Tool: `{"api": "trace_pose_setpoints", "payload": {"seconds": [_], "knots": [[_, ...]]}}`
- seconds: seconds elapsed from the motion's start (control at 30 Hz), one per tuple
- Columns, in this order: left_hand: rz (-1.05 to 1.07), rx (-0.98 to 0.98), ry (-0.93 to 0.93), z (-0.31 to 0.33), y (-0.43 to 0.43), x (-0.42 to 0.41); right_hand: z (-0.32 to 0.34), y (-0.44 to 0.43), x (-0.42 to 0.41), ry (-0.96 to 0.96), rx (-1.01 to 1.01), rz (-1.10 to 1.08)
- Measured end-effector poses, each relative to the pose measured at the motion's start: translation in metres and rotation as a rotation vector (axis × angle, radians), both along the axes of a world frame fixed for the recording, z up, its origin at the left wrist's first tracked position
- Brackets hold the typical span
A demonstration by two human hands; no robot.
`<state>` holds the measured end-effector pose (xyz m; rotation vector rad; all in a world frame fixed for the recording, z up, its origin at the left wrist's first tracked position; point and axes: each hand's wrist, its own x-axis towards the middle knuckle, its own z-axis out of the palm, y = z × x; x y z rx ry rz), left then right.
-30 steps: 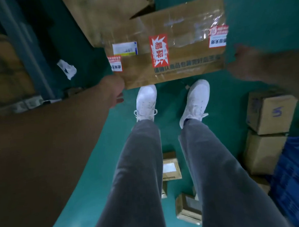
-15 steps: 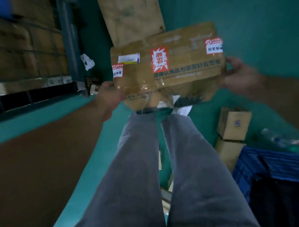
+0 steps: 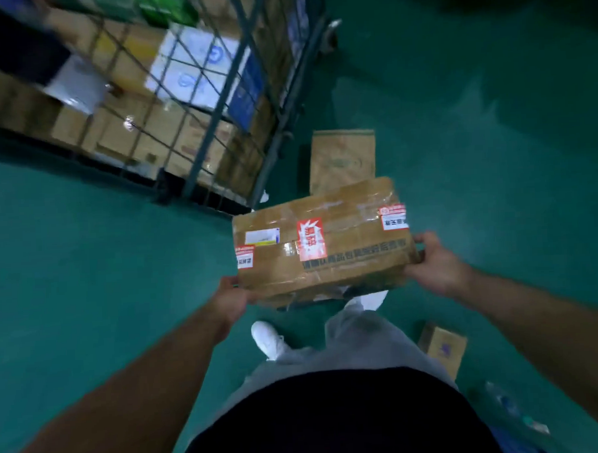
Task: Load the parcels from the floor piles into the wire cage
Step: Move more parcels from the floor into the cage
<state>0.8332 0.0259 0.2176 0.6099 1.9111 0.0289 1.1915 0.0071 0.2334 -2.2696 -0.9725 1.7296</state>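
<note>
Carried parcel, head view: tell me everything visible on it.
Oblong brown cardboard parcel, wrapped in clear tape. Its top bears a red-and-white burst sticker in the middle, a white label to the left of that, small red-and-white stickers at both ends, and a printed line of characters toward the near edge. The underside looks ragged. It is held in the air, slightly tilted, left hand gripping the near-left corner, right hand the right end, beside the wire cage, not inside.

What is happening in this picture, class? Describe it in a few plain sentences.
A person holds a taped cardboard parcel, the left hand gripping its near left corner and the right hand its right end. It is not yet loaded. The wire cage stands ahead on the left with boxes inside. A flat brown parcel and a small box lie on the floor.
</note>
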Motion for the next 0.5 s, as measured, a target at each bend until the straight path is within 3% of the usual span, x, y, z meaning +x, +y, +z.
{"api": "trace_pose_setpoints", "payload": {"seconds": [0.17, 0.5], "knots": [[0.096, 0.062, 0.047, 0.026, -0.038, -0.115, 0.012, 0.003, -0.122, -0.011, -0.001, 0.231], [0.449, 0.176, 0.045, 0.058, -0.108, -0.378, 0.013, -0.009, -0.406, 0.049, 0.096, 0.367]]}}
